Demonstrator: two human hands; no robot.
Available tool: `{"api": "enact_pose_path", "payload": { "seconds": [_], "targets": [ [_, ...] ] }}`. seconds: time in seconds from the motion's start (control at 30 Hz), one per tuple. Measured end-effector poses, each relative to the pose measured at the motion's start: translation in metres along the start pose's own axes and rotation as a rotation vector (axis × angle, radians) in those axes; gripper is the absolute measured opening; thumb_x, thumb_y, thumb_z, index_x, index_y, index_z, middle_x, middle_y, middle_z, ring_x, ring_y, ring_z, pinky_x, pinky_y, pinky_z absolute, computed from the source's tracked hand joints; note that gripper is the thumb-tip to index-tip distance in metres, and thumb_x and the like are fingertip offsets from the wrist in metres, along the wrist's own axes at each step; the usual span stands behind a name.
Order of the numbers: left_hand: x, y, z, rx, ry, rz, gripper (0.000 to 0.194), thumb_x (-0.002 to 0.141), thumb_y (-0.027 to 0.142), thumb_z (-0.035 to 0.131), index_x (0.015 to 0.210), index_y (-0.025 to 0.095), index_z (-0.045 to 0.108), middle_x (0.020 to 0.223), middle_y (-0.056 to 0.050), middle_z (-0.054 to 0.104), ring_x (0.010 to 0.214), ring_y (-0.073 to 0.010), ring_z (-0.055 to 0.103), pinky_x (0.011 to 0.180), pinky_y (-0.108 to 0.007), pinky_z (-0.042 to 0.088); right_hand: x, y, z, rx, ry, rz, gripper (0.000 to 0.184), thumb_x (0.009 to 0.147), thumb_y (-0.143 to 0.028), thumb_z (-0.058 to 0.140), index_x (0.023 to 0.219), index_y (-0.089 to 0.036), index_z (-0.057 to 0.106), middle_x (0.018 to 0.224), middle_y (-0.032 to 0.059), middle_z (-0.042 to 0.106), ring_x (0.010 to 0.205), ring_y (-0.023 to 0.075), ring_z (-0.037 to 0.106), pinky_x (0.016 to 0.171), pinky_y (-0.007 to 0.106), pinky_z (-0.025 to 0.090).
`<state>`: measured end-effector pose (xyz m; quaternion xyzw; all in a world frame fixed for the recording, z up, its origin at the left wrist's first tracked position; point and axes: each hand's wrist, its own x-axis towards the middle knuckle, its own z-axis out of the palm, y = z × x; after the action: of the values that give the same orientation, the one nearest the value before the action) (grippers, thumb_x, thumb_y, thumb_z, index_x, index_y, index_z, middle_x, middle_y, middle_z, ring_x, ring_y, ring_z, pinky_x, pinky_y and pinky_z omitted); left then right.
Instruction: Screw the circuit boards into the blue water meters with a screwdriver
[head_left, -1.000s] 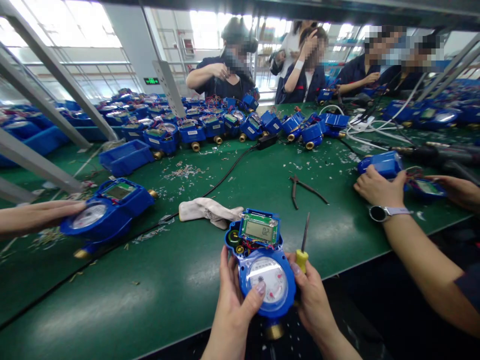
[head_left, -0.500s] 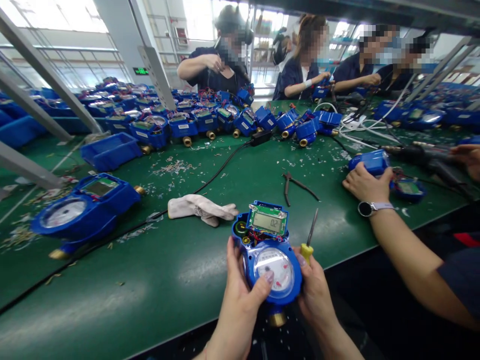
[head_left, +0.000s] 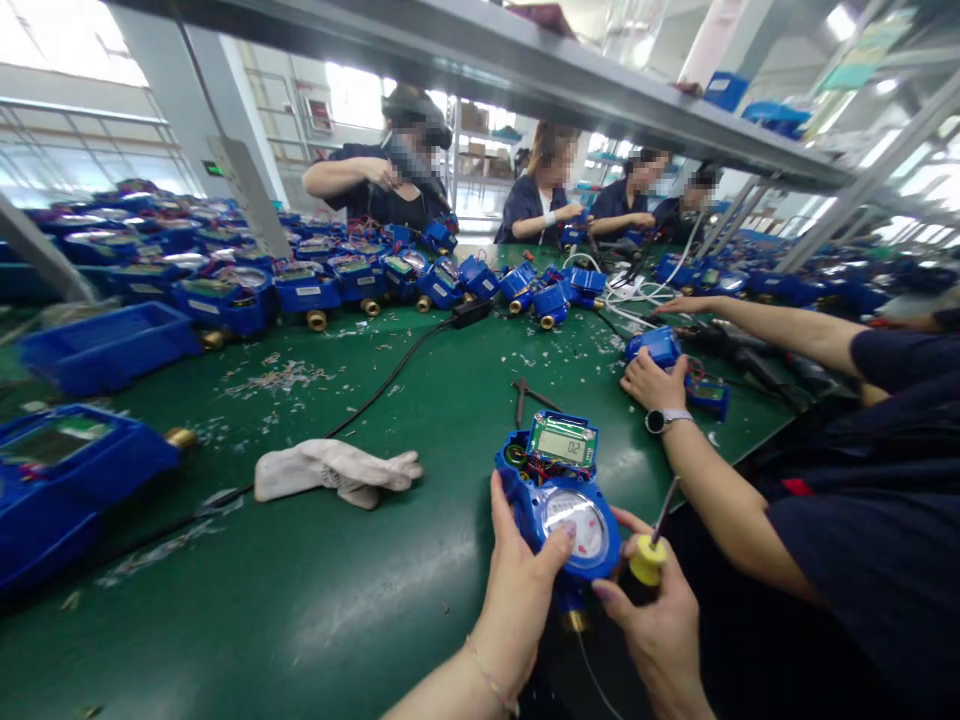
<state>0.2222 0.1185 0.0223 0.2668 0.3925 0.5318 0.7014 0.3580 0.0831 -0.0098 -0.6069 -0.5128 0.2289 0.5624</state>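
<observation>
Held over the bench's front edge is a blue water meter (head_left: 551, 505) with a round dial, a brass fitting at its lower end and an exposed green circuit board (head_left: 564, 440) whose display seems to read 0.2. My left hand (head_left: 517, 590) grips its left side, thumb across the dial. A screwdriver (head_left: 649, 558) with a yellow and black handle is in my right hand (head_left: 664, 620), its shaft pointing up. Fingers of that hand also reach the meter's right side. Just behind the meter lie pliers (head_left: 521, 400), partly hidden by it.
A white glove (head_left: 330, 470) lies left on the green bench (head_left: 360, 600), beside a black cable (head_left: 382, 390). Another meter (head_left: 82, 480) and a blue bin (head_left: 112, 345) are at left. Several meters line the back. At right, a co-worker's hand (head_left: 652, 380) holds a blue part. A shelf crosses overhead.
My view has swung right and up. The screwdriver has come out from beside the meter, more upright in my right hand. The co-worker's other arm now stretches across the bench.
</observation>
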Motion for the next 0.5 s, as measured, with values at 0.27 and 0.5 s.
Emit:
{"api": "enact_pose_path", "payload": {
  "seconds": [0.27,0.5],
  "targets": [
    [0.035,-0.026,0.032,-0.113,-0.120,-0.075,0.085,0.077,0.033,0.064,0.144,0.021,0.012,0.149,-0.012,0.029,0.135,-0.0196,0.033,0.107,-0.026,0.030,0.014,0.003,0.000,-0.625,0.259,-0.450,0.023,0.084,-0.040,0.064,0.089,-0.021,0.052,0.122,0.0112,0.054,0.098,0.0247,0.059,0.071,0.030,0.048],
    [0.018,-0.068,-0.007,0.174,-0.079,-0.162,0.095,0.059,0.040,0.070,0.138,0.011,0.026,0.146,-0.023,0.028,0.137,-0.0343,0.028,0.108,-0.041,0.030,0.060,0.030,0.013,-0.958,0.328,-0.433,0.033,0.092,-0.051,0.046,0.094,-0.018,0.050,0.125,0.0137,0.052,0.080,0.0240,0.063,0.050,0.029,0.042]
  ]
}}
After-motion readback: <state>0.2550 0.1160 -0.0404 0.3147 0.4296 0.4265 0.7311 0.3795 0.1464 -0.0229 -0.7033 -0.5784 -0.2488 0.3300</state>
